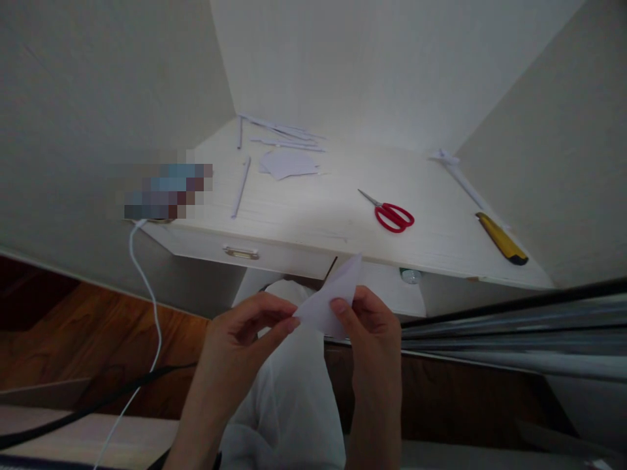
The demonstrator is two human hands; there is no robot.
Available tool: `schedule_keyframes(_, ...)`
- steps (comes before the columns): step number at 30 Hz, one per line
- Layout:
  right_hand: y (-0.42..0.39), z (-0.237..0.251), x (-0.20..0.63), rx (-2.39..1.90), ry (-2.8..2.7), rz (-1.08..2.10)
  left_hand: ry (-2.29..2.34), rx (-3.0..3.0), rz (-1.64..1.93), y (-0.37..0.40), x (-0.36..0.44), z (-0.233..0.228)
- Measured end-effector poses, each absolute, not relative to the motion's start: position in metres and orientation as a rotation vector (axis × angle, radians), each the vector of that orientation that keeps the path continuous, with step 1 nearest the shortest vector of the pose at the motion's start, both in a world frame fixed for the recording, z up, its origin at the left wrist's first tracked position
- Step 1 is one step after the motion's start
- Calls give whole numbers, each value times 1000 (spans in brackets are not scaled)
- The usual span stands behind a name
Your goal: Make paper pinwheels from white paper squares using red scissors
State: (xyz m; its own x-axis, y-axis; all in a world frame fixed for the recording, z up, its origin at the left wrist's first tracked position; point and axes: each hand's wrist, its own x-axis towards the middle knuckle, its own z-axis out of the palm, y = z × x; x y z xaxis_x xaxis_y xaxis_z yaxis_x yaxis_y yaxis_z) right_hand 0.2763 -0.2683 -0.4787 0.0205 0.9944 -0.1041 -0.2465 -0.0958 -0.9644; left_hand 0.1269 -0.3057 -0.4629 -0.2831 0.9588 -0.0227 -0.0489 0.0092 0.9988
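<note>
A: How do the fingers stand?

B: From here, the left hand pinches one corner between thumb and fingertip; the white paper spans both hands above the pale trousers; the right hand clamps its other side, thumb uppermost.

A: Its handling?

B: Presumably light, pliable, easily creased; opposite edges seem the best hold.

A: And materials beyond?

B: On the smooth white desk, left to right: a slim paper tube, flat angular paper pieces, steel-bladed scissors with red loops, a yellow-and-black cutter.
</note>
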Motion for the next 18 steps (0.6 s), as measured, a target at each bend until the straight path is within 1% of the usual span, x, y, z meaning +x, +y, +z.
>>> schedule_keyframes(11,-260,-477,261,-1168,-950,1341,1506,991,1450,-301,119,-467)
schedule_keyframes(18,-255,-482,248,-1166,-1023,1400,1512,919,1461,-301,109,-467)
